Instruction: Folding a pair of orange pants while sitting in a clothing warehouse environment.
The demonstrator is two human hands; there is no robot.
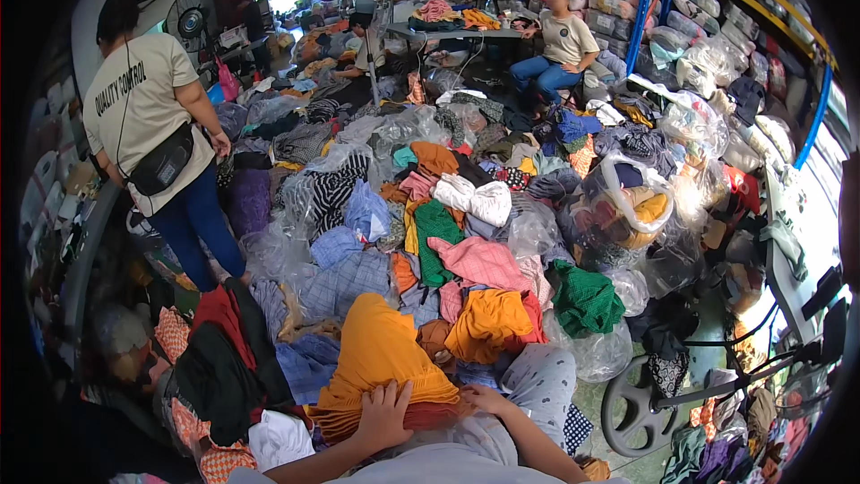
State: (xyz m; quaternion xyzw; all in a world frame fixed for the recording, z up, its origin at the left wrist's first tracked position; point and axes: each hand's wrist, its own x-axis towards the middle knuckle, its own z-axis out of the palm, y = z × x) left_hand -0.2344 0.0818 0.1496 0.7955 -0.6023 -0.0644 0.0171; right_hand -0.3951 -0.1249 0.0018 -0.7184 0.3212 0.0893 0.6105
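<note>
Across my lap lies a stack of gathered orange cloth (pixel 383 356), with a dark red cloth (pixel 437 415) under its near edge. My left hand (pixel 384 417) rests on the near edge of the orange cloth, fingers spread. At the right end of the stack, my right hand (pixel 485 400) touches the edge of the cloth; whether its fingers grip it is not clear. Just ahead lie another orange garment (pixel 489 324), a pink cloth (pixel 480 262) and a green garment (pixel 588 299). A white cloth (pixel 280 440) lies left of my lap, beside a black garment (pixel 218 376).
Heaped clothes and plastic bags surround me. A person (pixel 158 107) stands at the left; another person (pixel 554 47) sits by a table (pixel 457 33) at the back. A grey spoked wheel (pixel 638 407) is at the right. Wrapped bales (pixel 615 3) are stacked behind.
</note>
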